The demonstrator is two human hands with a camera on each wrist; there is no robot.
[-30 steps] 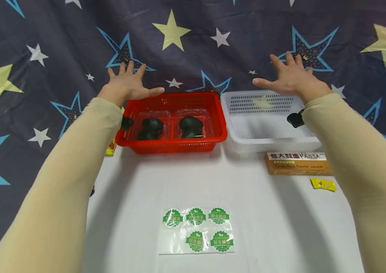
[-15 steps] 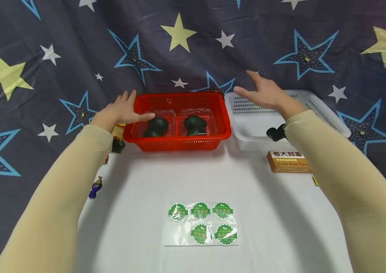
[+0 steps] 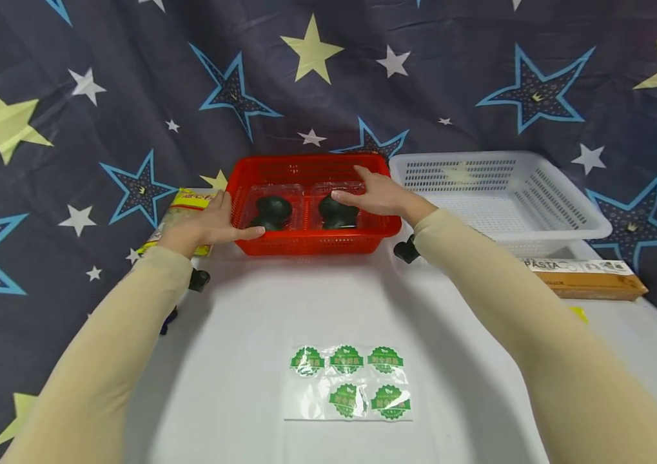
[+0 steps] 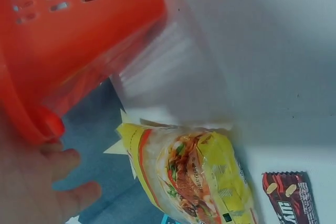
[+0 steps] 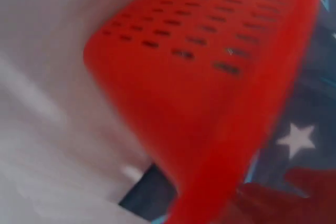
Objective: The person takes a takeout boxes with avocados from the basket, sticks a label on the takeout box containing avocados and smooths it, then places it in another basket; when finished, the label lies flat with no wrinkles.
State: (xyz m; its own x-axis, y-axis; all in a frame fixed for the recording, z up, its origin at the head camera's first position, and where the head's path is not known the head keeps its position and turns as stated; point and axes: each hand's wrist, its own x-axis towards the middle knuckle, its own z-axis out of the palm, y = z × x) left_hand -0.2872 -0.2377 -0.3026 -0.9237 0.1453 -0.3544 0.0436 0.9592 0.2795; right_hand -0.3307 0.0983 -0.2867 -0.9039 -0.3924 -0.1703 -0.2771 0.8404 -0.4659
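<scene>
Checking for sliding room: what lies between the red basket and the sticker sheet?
Only bare white table lies between the red basket and the sticker sheet, as the head view shows.

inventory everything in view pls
red basket: 1, red, table back
containers: 2, transparent, in red basket
rounded items: 4 visible, dark green, in containers
white basket: 1, white, beside red basket
pasta box: 1, brown/white, before white basket
yellow item: 1, yellow, beside right sleeve
sticker sheet: 1, clear/green, table front
food packet: 1, yellow/white, left of red basket
wrapped bar: 1, dark red, near food packet
dark item: 1, bluish, beside left sleeve
table: 1, white, under baskets
backdrop: 1, navy, behind table
cameras: 2, black, one per sleeve
sleeves: 2, cream, foreground
left hand: 1, bare, red basket's left end
right hand: 1, bare, red basket's right end
</scene>
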